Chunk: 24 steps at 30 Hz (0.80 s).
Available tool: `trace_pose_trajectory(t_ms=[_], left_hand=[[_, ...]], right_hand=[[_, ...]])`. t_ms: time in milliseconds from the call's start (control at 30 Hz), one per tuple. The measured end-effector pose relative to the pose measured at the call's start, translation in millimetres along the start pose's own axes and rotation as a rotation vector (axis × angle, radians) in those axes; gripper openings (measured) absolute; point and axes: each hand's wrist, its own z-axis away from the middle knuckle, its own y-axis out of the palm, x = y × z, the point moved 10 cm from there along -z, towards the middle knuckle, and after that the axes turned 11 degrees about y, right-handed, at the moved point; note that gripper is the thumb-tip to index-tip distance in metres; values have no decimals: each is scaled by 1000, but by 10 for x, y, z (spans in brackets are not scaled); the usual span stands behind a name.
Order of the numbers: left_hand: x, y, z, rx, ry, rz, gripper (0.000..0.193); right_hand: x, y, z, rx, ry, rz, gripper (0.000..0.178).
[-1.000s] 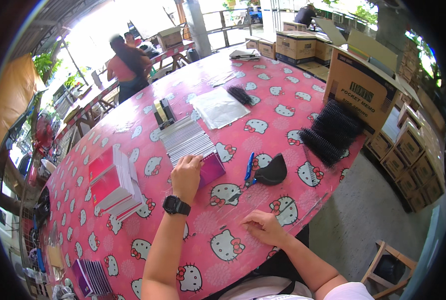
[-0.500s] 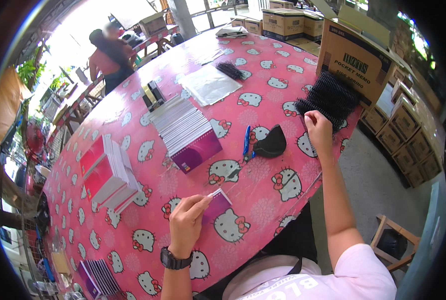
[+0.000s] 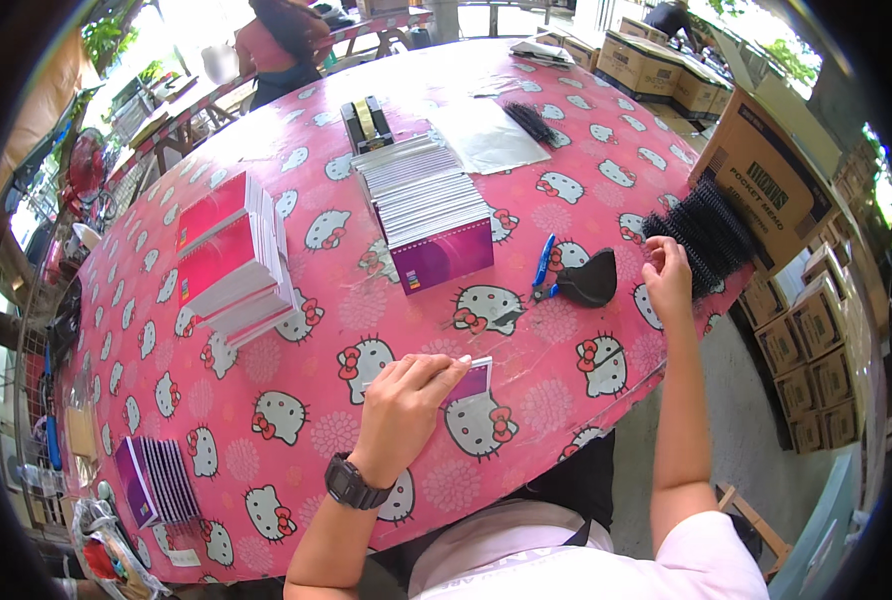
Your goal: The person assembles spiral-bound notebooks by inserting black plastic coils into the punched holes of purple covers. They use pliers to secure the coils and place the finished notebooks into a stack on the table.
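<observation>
My left hand (image 3: pixel 406 405), with a dark watch on its wrist, is closed on a small purple memo pad (image 3: pixel 474 380) just above the pink tabletop (image 3: pixel 336 500). Its fingers and thumb pinch the pad's white upper edge and cover part of the cover. On the right, my right hand (image 3: pixel 669 275) is at the near side of a heap of black spiral binding coils (image 3: pixel 711 235). Its fingers are bent together; what they hold, if anything, is too small to make out. A blue-handled tool (image 3: pixel 544 262) lies beside a black rounded piece (image 3: pixel 590 279) between the hands.
A long row of purple-covered pads (image 3: pixel 441 262) stands mid-table. Left of it are red-covered pad stacks (image 3: pixel 231 255), with bound purple pads (image 3: pixel 161 485) at the near left. A tape dispenser (image 3: pixel 366 125), white sheets (image 3: pixel 486 135) and a carton (image 3: pixel 766 185) stand farther off. Another person (image 3: pixel 281 50) is beyond.
The view has shifted, so the table's things appear elsewhere in the picture. My left hand still pinches the purple pad, and my right hand remains by the coil heap with its fingers bent.
</observation>
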Motion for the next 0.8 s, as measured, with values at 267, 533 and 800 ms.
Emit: trace_pose_trajectory(t_ms=[267,533,800], left_hand=[[-104,50,92,-43,29,-31,36],[-131,1,141,-89,2,-36,30],[-112,5,166,-108,-9,11,27]], right_hand=[[1636,761,1421,268,-295,-342,40],[1525,801,1413,541,-118,-504,24],[1584,625,1537,771,-326,-533,22]])
